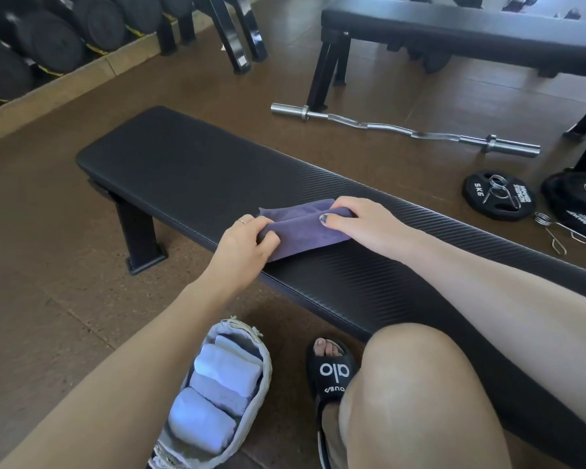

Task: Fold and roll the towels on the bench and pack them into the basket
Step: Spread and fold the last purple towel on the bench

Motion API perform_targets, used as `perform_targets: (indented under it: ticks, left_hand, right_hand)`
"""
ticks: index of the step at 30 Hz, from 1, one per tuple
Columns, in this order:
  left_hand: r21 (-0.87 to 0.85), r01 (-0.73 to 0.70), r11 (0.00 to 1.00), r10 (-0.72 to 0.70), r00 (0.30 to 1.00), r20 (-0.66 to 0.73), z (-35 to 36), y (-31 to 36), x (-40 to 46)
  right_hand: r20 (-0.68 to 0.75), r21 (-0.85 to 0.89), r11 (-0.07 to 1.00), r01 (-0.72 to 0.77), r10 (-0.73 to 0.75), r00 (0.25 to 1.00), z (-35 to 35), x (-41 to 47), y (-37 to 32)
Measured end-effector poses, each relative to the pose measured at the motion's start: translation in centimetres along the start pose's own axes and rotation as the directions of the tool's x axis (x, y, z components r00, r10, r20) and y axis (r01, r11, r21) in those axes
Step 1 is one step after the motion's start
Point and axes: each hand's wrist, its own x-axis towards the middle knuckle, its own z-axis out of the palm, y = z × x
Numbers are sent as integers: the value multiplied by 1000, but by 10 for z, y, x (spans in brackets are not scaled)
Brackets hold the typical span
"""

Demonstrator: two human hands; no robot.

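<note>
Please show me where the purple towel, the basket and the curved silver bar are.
purple cloth towel [305, 231], head view, flat middle part
pale woven basket [267, 363], head view, right rim
curved silver metal bar [386, 126], head view, bent shaft

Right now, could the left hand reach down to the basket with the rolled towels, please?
Probably yes: the basket sits open on the floor under the left forearm, nothing covering it, though the left hand currently grips the purple towel.

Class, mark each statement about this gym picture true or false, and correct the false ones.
1. Both hands hold the purple towel on the bench. True: left hand, right hand.
2. The basket stands on the bench. False: it is on the floor.
3. The basket holds rolled towels. True.
4. The bar lies across the bench. False: it lies on the floor beyond it.
</note>
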Motion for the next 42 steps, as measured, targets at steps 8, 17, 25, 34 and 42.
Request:
perform_targets:
  ticks: [8,17,25,34,42]
  left_hand:
    - [-61,179,982,-182,982,-54,3,8,8]
    - [535,-424,731,519,854,-32,7,7,0]
    - [593,-510,623,547,826,135,1,2,-7]
    - [650,-474,595,480,857,185,-12,-1,9]
    - [70,-217,974,202,964,173,-23,-18,25]
  right_hand:
    - [-75,137,990,-23,34,997,0,5,-2]
    - [-210,-462,805,372,-507,836,17,-2,6]
    - [-18,-570,712,411,-511,860,7,-12,12]
    - [33,-457,798,393,-427,904,-4,4,4]
    - [18,-107,988,109,-108,994,2,18,-13]
